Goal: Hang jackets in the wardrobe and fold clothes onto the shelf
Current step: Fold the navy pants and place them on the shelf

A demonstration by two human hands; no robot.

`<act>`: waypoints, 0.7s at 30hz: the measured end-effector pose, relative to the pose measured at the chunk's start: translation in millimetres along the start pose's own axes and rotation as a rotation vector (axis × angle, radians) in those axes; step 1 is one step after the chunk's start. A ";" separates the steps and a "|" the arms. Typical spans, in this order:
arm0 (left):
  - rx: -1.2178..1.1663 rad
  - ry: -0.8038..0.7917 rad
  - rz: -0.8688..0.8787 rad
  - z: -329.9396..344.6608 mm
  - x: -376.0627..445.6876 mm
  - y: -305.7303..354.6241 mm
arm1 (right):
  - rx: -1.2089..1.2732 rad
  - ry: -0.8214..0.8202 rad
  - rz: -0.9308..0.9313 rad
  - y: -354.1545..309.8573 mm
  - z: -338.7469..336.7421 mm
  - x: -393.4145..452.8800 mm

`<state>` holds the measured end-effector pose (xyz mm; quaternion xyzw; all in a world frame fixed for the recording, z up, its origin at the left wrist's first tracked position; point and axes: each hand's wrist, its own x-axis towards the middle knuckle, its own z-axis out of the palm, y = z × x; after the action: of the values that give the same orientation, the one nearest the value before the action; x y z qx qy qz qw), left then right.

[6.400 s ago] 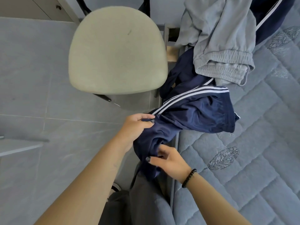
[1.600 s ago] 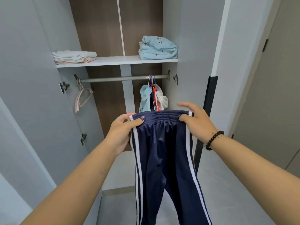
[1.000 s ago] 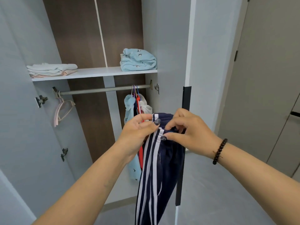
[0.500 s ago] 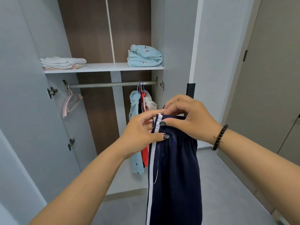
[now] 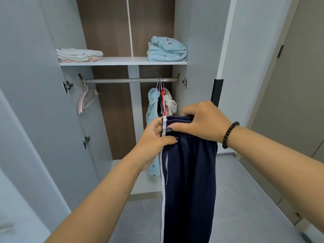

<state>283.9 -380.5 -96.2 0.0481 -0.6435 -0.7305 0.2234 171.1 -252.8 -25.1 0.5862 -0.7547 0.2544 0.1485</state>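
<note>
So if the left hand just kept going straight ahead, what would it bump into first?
Probably the clothes hanging on the rail, which show directly behind the left hand as it pinches the navy trousers. How far back they hang is hard to judge.

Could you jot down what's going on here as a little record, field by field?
held item: navy track pants, white side stripe, hanging down
left hand: pinches the waistband
right hand: grips the waistband from above
shelf: folded pale stack left, folded blue bundle right
rail: empty pink hangers left, hung garments right
wardrobe doors: open
</note>
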 end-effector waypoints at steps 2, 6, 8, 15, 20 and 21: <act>0.007 -0.018 -0.080 -3.0 -4.3 -12.1 | -0.014 -0.035 0.011 -2.3 2.6 2.6; -0.011 0.008 -0.113 -18.7 -13.3 -30.0 | -0.005 -0.085 0.025 -2.8 16.0 7.9; -0.045 0.029 -0.085 -29.8 -17.4 -33.5 | 0.005 -0.101 0.020 -3.0 27.7 11.7; -0.113 0.222 -0.016 -56.7 -28.2 -47.5 | 0.190 0.140 0.067 -7.3 84.0 11.1; -0.022 0.429 0.001 -77.2 -53.9 -57.3 | 0.617 -0.062 0.637 -20.0 113.2 -2.1; 0.012 0.443 0.012 -79.6 -61.0 -57.2 | 0.773 -0.242 0.773 -26.3 116.7 -2.9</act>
<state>351.9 -425.8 -177.7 0.2048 -0.5831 -0.6970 0.3636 205.8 -320.3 -117.5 0.3037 -0.7783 0.4792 -0.2689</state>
